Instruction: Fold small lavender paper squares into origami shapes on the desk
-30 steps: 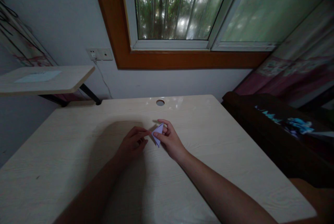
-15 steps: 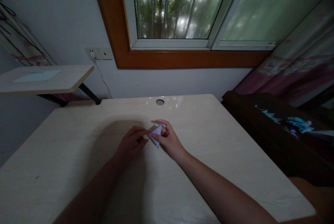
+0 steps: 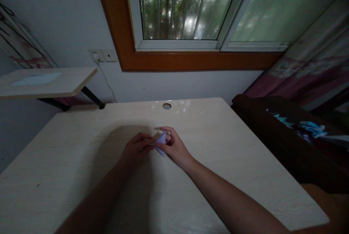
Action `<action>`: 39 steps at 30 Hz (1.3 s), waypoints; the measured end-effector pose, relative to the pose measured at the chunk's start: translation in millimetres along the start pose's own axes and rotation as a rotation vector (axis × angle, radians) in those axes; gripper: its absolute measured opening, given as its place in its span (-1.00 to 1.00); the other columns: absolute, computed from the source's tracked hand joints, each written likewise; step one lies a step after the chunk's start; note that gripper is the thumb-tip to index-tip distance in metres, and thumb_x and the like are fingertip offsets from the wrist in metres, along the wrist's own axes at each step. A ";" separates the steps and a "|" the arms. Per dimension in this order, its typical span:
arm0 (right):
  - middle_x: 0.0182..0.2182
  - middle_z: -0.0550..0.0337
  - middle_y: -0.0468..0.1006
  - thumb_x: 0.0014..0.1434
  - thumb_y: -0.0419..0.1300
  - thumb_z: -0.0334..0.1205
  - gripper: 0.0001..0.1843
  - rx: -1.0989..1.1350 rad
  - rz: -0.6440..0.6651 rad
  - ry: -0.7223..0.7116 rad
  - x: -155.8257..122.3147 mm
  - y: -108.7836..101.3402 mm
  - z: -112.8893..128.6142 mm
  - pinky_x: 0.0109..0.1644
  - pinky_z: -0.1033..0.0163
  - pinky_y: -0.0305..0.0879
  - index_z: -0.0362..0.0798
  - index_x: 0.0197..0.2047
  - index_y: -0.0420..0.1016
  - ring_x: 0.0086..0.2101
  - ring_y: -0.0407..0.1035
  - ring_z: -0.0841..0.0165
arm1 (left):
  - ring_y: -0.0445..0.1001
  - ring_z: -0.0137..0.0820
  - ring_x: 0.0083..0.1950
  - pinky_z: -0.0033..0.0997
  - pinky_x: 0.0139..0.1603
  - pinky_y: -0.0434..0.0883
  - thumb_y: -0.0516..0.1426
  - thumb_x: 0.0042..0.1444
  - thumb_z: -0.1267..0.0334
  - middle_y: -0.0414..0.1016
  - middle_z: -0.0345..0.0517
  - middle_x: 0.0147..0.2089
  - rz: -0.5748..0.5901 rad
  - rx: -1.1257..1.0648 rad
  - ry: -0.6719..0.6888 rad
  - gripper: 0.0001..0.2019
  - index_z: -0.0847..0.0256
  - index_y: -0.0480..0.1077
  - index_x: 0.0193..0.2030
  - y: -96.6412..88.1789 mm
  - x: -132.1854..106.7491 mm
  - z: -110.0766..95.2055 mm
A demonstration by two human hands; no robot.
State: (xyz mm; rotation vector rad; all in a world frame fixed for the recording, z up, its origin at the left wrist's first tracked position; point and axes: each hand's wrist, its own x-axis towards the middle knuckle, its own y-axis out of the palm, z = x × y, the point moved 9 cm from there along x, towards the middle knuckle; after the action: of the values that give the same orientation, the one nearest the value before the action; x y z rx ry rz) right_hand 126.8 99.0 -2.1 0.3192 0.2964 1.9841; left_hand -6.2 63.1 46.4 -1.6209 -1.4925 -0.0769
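Observation:
A small folded piece of pale purple paper (image 3: pixel 161 141) is held just above the middle of a light wooden desk (image 3: pixel 81 146). My right hand (image 3: pixel 174 148) pinches it from the right, thumb below and fingers curled over the top. My left hand (image 3: pixel 136 149) comes in from the left, its fingertips pressed against the paper's left edge. The two hands meet at the paper and hide part of it.
A round cable hole (image 3: pixel 167 106) sits near the desk's far edge below a barred window (image 3: pixel 180 8). A smaller side table (image 3: pixel 46 83) stands at the left with a wall socket (image 3: pixel 102 55) behind. Dark furniture (image 3: pixel 289 136) borders the desk's right side.
The paper has been drawn in smaller between the fingers, and my left hand has closed in from the left until its fingertips touch it. Both hands shifted slightly left.

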 end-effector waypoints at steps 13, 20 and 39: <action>-0.49 0.40 0.46 0.00 0.43 -0.21 -0.35 0.011 -0.006 0.003 0.5 -2.5 -2.3 -0.42 0.34 0.17 0.12 0.11 0.26 -0.52 0.29 0.47 | 0.56 -0.45 -0.15 -0.51 -0.10 0.52 0.20 0.22 0.31 0.57 -0.09 -0.14 -0.008 0.007 0.012 -0.79 0.08 0.56 -0.02 -3.0 2.7 -5.6; -0.49 0.40 0.48 -0.02 0.44 -0.21 -0.35 0.009 -0.012 -0.005 1.9 -3.3 -3.9 -0.44 0.34 0.16 0.11 0.10 0.27 -0.54 0.28 0.46 | 0.56 -0.45 -0.16 -0.51 -0.12 0.52 0.20 0.22 0.30 0.58 -0.09 -0.14 0.004 0.007 0.000 -0.78 0.07 0.56 -0.01 -1.7 1.1 -4.4; -0.47 0.40 0.50 -0.03 0.44 -0.23 -0.36 0.027 -0.014 -0.006 0.8 -0.9 -0.1 -0.42 0.35 0.19 0.10 0.07 0.26 -0.52 0.30 0.47 | 0.56 -0.47 -0.16 -0.54 -0.12 0.51 0.21 0.20 0.38 0.57 -0.11 -0.15 -0.024 0.010 0.050 -0.75 0.07 0.54 0.00 -2.6 1.3 -10.2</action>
State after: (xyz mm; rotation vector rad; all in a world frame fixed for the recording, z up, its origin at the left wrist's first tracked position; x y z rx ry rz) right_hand 127.2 100.0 -2.4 0.3398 0.3210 1.9664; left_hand -2.8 57.2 54.6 -1.5815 -1.4723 -0.1223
